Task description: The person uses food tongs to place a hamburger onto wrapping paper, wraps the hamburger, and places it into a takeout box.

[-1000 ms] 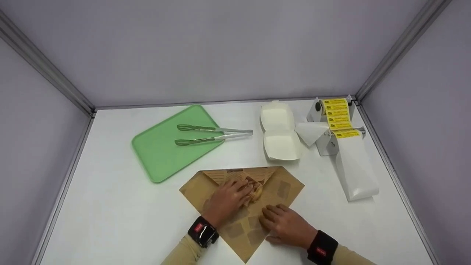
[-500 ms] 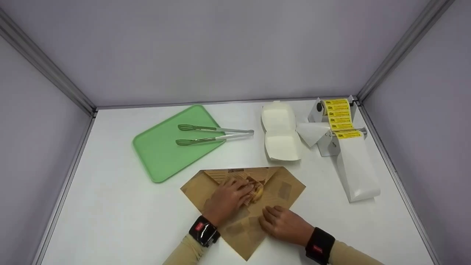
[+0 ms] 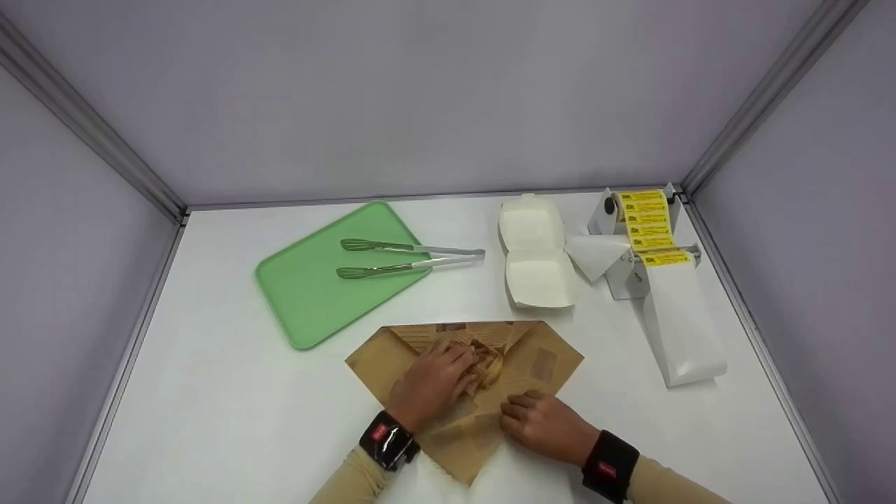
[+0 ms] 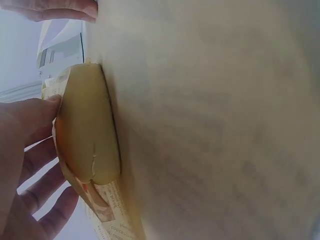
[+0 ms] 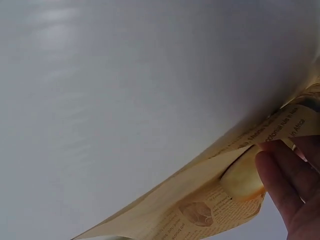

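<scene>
A sheet of brown newsprint wrapping paper (image 3: 546, 360) lies on the table, its far corner folded over a bread bun (image 3: 494, 369). My left hand (image 3: 428, 385) holds the bun through this flap. In the left wrist view the bun (image 4: 89, 125) shows its pale side, with the thumb against its paper-covered top and the fingers spread behind. At the sheet's near right edge, my right hand (image 3: 549, 425) pinches the paper with curled fingers. The right wrist view shows that edge raised off the table, the bun (image 5: 242, 176) beneath the fold.
Metal tongs (image 3: 448, 260) lie across a green tray (image 3: 308, 308) at the back left. An opened white clamshell box (image 3: 539, 280) stands behind the paper. To its right is a label dispenser (image 3: 626, 280) with yellow stickers and a long white backing strip (image 3: 682, 336). Walls enclose the table.
The paper's near corner has lifted and drawn slightly away from me, with the right hand at its edge. My left hand has stayed on the bun.
</scene>
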Demonstrator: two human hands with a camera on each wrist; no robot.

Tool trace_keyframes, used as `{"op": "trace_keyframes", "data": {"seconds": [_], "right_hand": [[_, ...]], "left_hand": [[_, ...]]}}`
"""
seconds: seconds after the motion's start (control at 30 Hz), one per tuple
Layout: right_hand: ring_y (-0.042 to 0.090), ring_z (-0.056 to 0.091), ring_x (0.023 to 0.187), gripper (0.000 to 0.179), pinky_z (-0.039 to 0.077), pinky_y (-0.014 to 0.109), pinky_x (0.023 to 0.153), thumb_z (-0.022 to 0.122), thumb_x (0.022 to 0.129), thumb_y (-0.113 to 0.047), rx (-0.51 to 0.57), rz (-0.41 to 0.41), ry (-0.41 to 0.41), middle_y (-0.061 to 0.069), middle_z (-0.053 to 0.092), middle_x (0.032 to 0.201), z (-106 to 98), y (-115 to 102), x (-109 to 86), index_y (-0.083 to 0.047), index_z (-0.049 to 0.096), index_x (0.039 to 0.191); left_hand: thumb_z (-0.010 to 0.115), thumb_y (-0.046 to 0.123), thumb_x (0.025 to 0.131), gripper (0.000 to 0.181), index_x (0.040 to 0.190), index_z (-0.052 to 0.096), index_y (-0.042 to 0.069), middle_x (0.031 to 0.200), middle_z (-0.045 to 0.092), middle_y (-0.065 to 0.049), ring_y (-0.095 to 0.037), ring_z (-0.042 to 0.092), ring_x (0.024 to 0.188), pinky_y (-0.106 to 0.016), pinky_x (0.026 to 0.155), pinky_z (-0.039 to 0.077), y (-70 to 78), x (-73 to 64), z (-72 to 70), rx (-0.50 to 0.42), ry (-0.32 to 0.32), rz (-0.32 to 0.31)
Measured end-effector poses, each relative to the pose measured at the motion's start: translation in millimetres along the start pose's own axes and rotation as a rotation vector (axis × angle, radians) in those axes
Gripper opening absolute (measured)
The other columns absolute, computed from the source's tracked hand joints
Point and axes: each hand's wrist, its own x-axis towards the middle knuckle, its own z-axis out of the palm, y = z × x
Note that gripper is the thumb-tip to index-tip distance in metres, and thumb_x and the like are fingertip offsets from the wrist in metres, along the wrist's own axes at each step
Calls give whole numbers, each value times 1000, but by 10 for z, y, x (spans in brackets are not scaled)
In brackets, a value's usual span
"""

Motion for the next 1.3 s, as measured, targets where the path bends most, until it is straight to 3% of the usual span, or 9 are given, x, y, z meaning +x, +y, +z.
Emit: {"op": "trace_keyframes", "data": {"seconds": [0.17, 0.47, 0.7, 0.9, 1.13, 1.3], "right_hand": [[13, 74, 88, 10, 60, 29, 79, 78, 83, -18, 72, 52, 16, -1, 78, 99, -27, 11, 24, -15, 74, 92], [15, 72, 97, 13, 59, 31, 87, 77, 85, -13, 176, 139, 75, 1, 76, 105, -98, 63, 77, -12, 75, 98], [17, 69, 108, 21, 58, 32, 92, 75, 87, -7, 305, 253, 128, 3, 73, 113, -109, 134, 91, -10, 74, 108], [22, 68, 111, 22, 58, 38, 94, 71, 88, -6, 318, 313, 156, 5, 73, 116, -79, 188, 103, -10, 74, 110], [29, 64, 122, 30, 55, 43, 100, 71, 90, -4, 345, 386, 160, 9, 67, 132, -50, 210, 134, -6, 70, 119], [29, 59, 132, 21, 51, 48, 107, 67, 96, -8, 393, 466, 119, 10, 64, 139, -2, 251, 172, -10, 69, 117]], "left_hand": [[63, 32, 100, 28, 124, 71, 20, 127, 68, 3, -20, 60, 124, -46, 116, 44, -34, 15, -43, 28, 1, 46], [63, 27, 100, 29, 127, 72, 22, 128, 67, 3, -18, 60, 118, -42, 112, 48, -78, 9, -126, 13, -8, 70], [64, 20, 100, 29, 127, 72, 18, 130, 66, 5, -18, 58, 123, -41, 115, 45, -124, 13, -144, -128, -60, 57], [59, 19, 102, 29, 128, 71, 16, 133, 68, 4, -19, 57, 128, -39, 114, 46, -189, 30, -175, -299, -135, 3], [56, 22, 103, 29, 127, 72, 17, 135, 68, 3, -21, 56, 132, -42, 117, 42, -213, 35, -216, -338, -167, -3], [47, 40, 106, 38, 126, 72, 21, 135, 68, 3, -23, 54, 135, -48, 119, 38, -212, 11, -230, -411, -189, -23]]}}
